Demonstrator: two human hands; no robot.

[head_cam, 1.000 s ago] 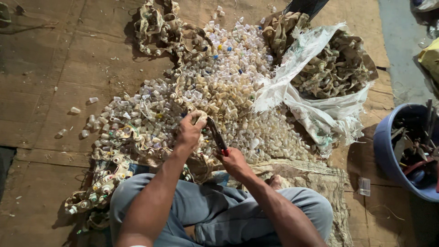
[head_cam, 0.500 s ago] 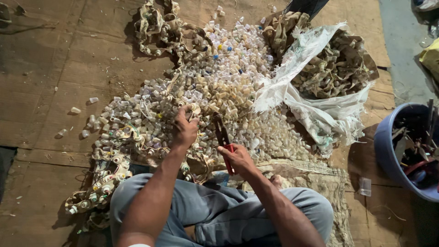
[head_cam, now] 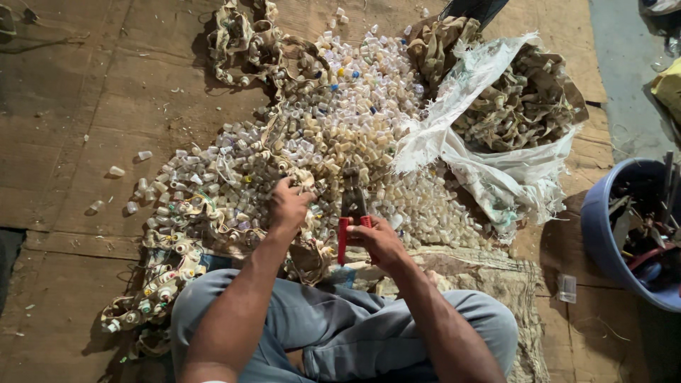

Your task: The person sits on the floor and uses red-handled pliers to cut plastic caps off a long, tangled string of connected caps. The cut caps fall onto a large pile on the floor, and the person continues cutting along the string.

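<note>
Flattened brown cardboard [head_cam: 85,128] covers the floor, and one broad heap of small clear and yellowish plastic caps [head_cam: 340,135], far too many to count, spreads across it. Three or four loose caps lie apart at its left edge. One person sits before the heap with two bare hands at work. The left hand [head_cam: 287,206] is closed on a tan webbing strip [head_cam: 177,262] studded with caps, pinching it at the near edge of the heap. The right hand [head_cam: 379,241] grips one pair of red-handled pliers [head_cam: 351,213], whose dark nose points away into the caps, just beside the left hand. One torn white woven sack [head_cam: 489,170] lies open on the right, full of tangled tan strips. One blue tub [head_cam: 603,234] holding tools stands at the far right.
</note>
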